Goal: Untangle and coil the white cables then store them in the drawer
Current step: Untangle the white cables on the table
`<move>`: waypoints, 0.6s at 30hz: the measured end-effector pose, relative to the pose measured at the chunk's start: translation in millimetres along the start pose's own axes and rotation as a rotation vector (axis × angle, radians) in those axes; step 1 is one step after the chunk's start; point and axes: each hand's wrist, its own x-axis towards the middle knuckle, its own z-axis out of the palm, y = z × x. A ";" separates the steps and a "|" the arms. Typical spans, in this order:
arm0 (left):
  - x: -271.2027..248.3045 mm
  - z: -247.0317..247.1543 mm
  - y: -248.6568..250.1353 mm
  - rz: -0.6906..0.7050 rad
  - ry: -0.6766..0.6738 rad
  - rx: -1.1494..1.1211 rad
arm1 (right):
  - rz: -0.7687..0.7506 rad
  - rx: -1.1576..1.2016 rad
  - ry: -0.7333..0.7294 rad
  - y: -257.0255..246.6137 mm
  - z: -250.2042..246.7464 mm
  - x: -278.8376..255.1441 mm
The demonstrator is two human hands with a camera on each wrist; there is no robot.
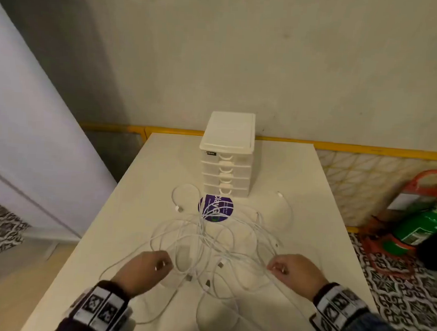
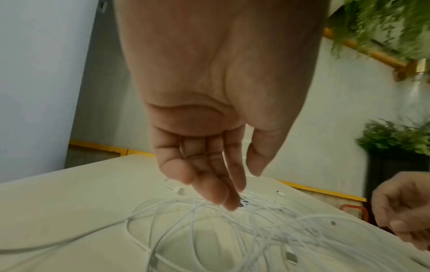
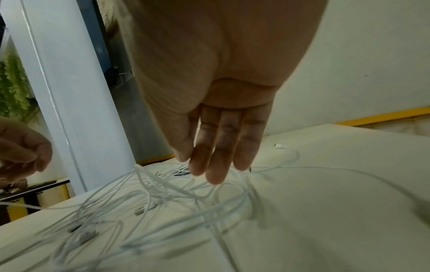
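White thin cables [image 1: 207, 244] in a tangled loop pile across the worktop's [image 1: 335, 249] middle and near edge, ribbed plastic drawer unit [image 1: 226, 163] near the far edge, drawers closed, left hand [image 1: 147, 268] and right hand [image 1: 295, 272] released, fingers straight above strands.

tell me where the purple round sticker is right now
In the head view the purple round sticker lies flat on the table, just in front of the drawer unit, with white cables crossing its near edge.

Both hands [image 1: 146, 268] [image 1: 294, 273] — fingers relaxed
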 end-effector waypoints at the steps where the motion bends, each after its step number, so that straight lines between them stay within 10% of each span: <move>1: 9.7 0.6 -4.4 -0.006 0.046 -0.011 | -0.007 0.007 0.018 -0.9 0.9 9.4; 13: 152.9 -39.2 -25.1 0.002 0.295 0.094 | 0.135 -0.001 0.173 -26.4 1.6 78.6; 18: 199.2 -19.4 -49.7 0.028 0.043 0.195 | 0.269 0.090 0.308 -6.6 -29.9 113.3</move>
